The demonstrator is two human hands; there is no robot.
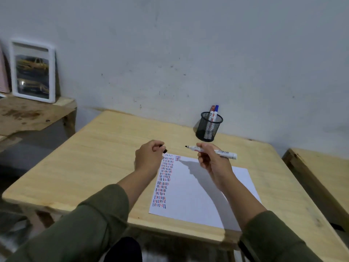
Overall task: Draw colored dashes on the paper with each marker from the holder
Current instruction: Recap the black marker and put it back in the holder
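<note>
A white sheet of paper (pixel 198 191) lies on the wooden table, its left side filled with rows of short red, blue and black dashes (pixel 164 178). My right hand (pixel 209 157) holds an uncapped white marker (pixel 224 153) level above the paper's top edge, its black tip pointing left. My left hand (pixel 149 157) is closed around the marker's black cap (pixel 164 147), a short gap from the tip. A black mesh holder (pixel 207 127) stands behind, with a red marker (pixel 212 112) and a blue marker (pixel 216 111) upright in it.
The wooden table (pixel 105 148) stands against a grey wall. A lower wooden bench at the left carries a white-framed picture (pixel 33 70). Another wooden table edge (pixel 319 178) shows at the right.
</note>
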